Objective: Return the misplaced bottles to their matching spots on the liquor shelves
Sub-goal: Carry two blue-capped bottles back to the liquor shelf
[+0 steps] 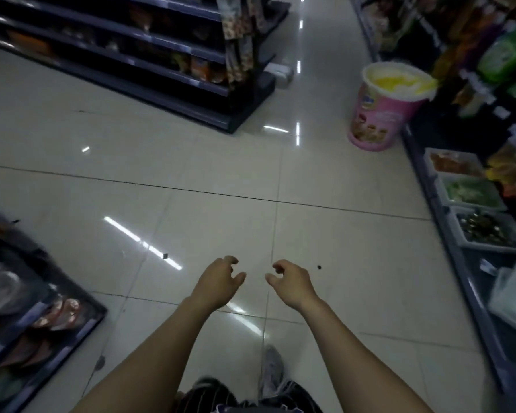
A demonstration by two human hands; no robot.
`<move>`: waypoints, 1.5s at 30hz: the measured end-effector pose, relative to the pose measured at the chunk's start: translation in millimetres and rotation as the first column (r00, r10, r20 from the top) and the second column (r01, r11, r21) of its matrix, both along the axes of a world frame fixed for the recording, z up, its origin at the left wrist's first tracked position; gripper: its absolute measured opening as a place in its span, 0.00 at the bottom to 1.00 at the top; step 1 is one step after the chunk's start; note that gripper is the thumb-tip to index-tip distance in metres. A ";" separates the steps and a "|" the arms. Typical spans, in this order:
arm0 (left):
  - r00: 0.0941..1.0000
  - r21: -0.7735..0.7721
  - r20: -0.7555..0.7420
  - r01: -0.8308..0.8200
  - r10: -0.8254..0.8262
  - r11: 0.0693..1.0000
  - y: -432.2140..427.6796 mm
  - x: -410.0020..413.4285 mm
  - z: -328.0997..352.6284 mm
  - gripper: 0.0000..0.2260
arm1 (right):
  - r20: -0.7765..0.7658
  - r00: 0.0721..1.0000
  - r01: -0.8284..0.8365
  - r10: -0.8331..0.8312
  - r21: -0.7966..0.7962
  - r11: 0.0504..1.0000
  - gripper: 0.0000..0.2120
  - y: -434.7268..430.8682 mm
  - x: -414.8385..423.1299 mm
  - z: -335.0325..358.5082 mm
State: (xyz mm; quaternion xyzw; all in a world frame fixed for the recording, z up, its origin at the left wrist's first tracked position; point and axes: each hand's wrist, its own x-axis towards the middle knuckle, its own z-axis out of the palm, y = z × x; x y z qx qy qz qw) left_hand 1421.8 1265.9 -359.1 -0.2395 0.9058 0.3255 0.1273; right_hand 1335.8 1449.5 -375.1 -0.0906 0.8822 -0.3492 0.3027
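Left hand (218,282) and right hand (293,284) — fingers loosely curled, holding nothing — hover over floor (191,162) (glossy tiles).

A pink tub (380,114) stands on the tiled floor (191,168), dark snack shelves (167,64) to its left, food trays (471,193) nearer, to its right.

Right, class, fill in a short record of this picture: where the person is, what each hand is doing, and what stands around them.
place: shop aisle, pale tiled floor
left hand: fingers loosely curled, holds nothing
right hand: fingers loosely curled, holds nothing
ahead on the right: pink tub standing on the floor
shelves: dark rack ahead left; trays low on the right
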 end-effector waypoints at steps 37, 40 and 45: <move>0.846 0.115 -0.014 -0.528 0.532 0.842 -843.0 -573.7 -7.9 0.22 | -0.027 0.918 -0.397 0.396 -0.021 0.918 0.20 -905.8 -650.7 -4.0; 0.828 0.119 -0.026 -0.553 0.560 0.824 -912.9 -608.8 2.0 0.22 | -0.034 0.917 -0.398 0.397 -0.048 0.916 0.20 -978.7 -696.5 8.1; 0.784 0.190 -0.064 -0.598 0.618 0.779 -1036.4 -664.5 9.5 0.22 | -0.078 0.914 -0.403 0.398 -0.064 0.913 0.19 -1099.1 -760.9 14.9</move>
